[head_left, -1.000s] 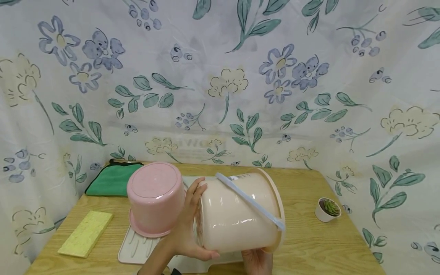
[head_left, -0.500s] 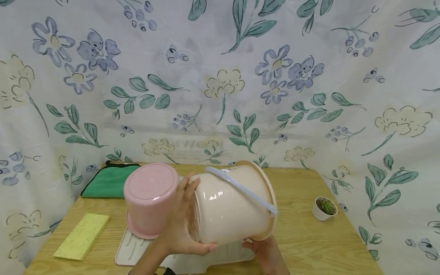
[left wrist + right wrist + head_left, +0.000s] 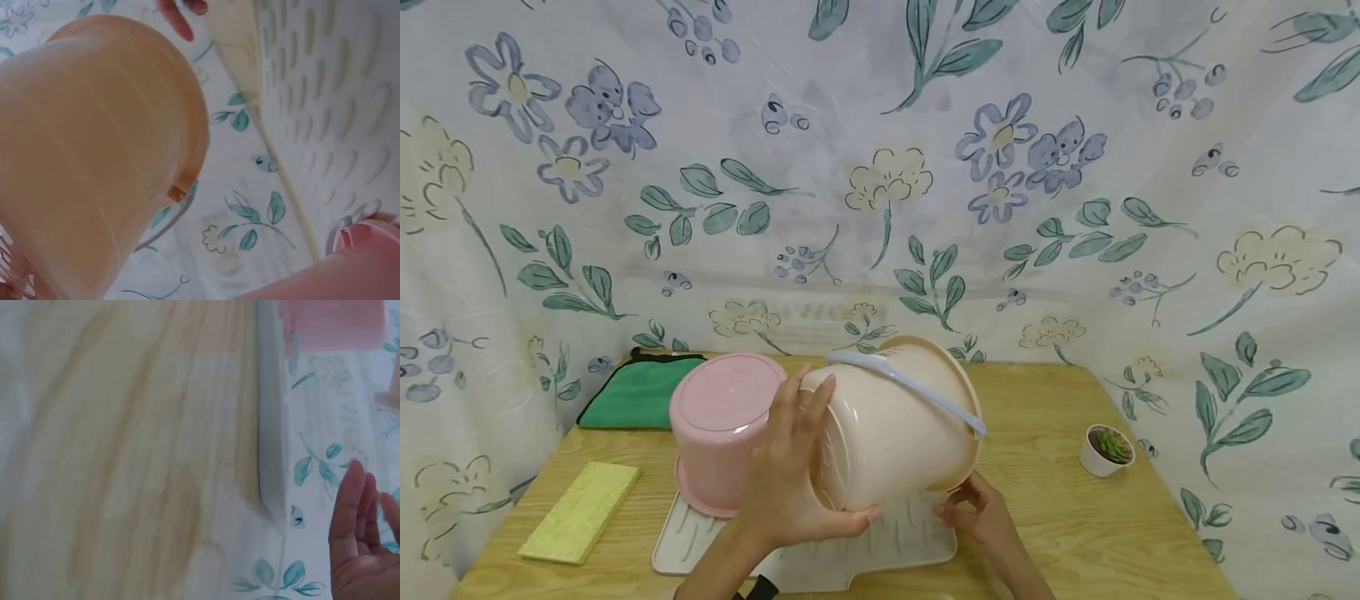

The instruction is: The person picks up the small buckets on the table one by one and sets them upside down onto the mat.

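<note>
A cream bucket [image 3: 891,442] with a pale blue handle [image 3: 925,392] is tipped on its side above a white ridged drying tray [image 3: 902,533]. My left hand [image 3: 793,475] grips its base end, fingers over the top and thumb underneath. The bucket's rim points right and away from me. Just below that rim is my right hand [image 3: 988,521], its fingers loosely bent. In the right wrist view this hand [image 3: 362,544] holds nothing, and the left wrist view shows a gap between its fingers and the bucket. Left of my left hand, a pink bucket [image 3: 726,433] stands upside down on the tray.
A yellow sponge-like slab [image 3: 580,512] lies at the table's left side, with a folded green cloth [image 3: 643,392] behind it. A small potted succulent [image 3: 1107,450] stands at the right. Flowered curtain [image 3: 880,208] surrounds the wooden table's [image 3: 1045,417] back and sides.
The cream bucket has shifted left and tipped its rim farther up and away. My right hand has come out from beneath it, at the rim's lower right. The pink bucket stays put.
</note>
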Available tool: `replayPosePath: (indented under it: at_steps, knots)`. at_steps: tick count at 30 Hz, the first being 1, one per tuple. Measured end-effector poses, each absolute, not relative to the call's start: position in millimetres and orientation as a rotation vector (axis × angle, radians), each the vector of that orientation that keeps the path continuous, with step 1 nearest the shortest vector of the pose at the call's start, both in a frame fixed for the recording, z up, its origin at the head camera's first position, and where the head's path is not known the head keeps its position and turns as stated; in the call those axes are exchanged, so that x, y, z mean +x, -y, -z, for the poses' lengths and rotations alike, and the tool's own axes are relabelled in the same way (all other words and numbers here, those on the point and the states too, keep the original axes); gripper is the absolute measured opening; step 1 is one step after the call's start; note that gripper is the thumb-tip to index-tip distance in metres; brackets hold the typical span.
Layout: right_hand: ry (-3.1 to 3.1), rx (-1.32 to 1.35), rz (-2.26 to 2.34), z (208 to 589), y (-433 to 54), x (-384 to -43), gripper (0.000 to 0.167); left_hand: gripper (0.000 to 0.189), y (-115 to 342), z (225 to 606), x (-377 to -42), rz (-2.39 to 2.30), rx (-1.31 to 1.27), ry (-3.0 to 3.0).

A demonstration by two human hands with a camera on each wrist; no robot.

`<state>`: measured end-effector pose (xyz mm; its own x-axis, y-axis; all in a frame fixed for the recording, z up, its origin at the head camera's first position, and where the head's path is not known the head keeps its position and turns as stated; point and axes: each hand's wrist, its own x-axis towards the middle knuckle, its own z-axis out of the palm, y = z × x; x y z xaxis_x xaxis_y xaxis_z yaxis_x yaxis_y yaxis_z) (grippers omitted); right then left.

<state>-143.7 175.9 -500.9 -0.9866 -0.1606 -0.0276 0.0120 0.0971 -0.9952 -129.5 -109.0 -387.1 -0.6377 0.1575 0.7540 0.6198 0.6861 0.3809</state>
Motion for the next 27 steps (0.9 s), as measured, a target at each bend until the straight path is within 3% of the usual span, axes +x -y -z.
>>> replayPosePath:
  at_steps: [11,27]
  knots:
    - [-2.455,-0.357,1.822,500.8,-196.2,-146.0,0.063,0.135,105.9,385.8,-125.9,0.753,-0.482,2.268]
    - [-2.614,-0.799,1.635,514.2,-202.6,-148.7,0.063,0.131,99.2,385.0,-129.0,0.61,-0.381,2.302]
